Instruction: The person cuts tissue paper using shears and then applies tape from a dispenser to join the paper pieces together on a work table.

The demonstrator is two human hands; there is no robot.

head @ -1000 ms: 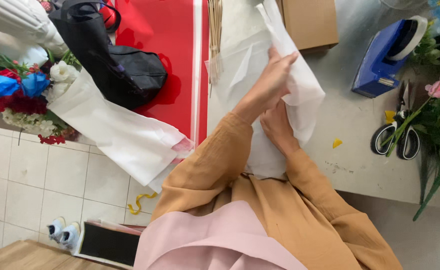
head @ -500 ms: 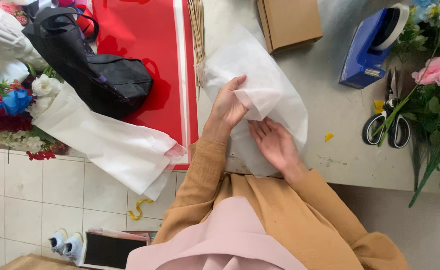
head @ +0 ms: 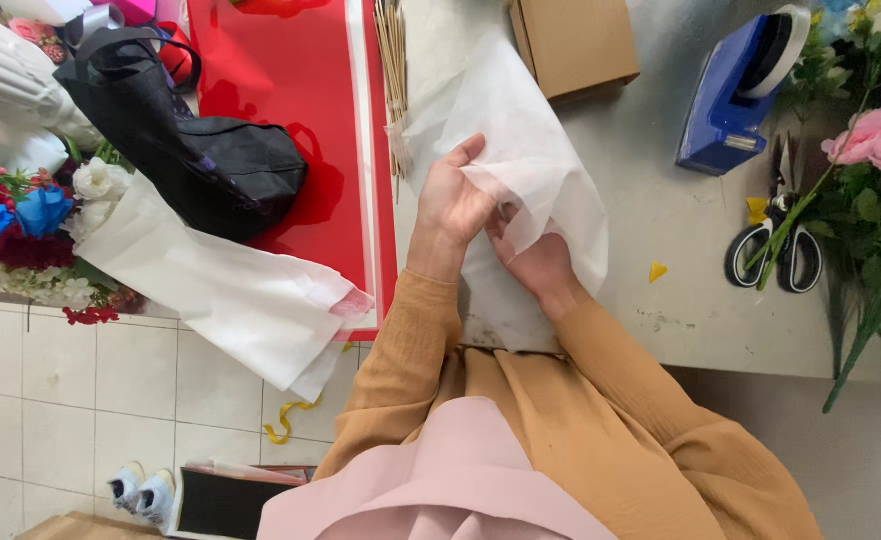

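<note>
A thin white sheet of wrapping paper (head: 505, 120) lies on the grey worktable (head: 660, 200), partly lifted and folded over. My left hand (head: 452, 200) grips a folded edge of the sheet near its middle. My right hand (head: 532, 255) is tucked under and pinching the same fold just to the right, half hidden by the translucent paper. Both arms wear tan sleeves.
A bundle of thin wooden sticks (head: 392, 70) lies left of the sheet, beside a red board (head: 310, 100) with a black bag (head: 200, 150). A cardboard box (head: 572, 42), blue tape dispenser (head: 735, 95), scissors (head: 775, 250) and pink flowers (head: 880, 135) sit to the right. A wrapped bouquet (head: 160, 260) is at left.
Both hands drew back toward my body, gathering the paper; the left hand came down from the sheet's far edge and the sheet now folds over the right hand.
</note>
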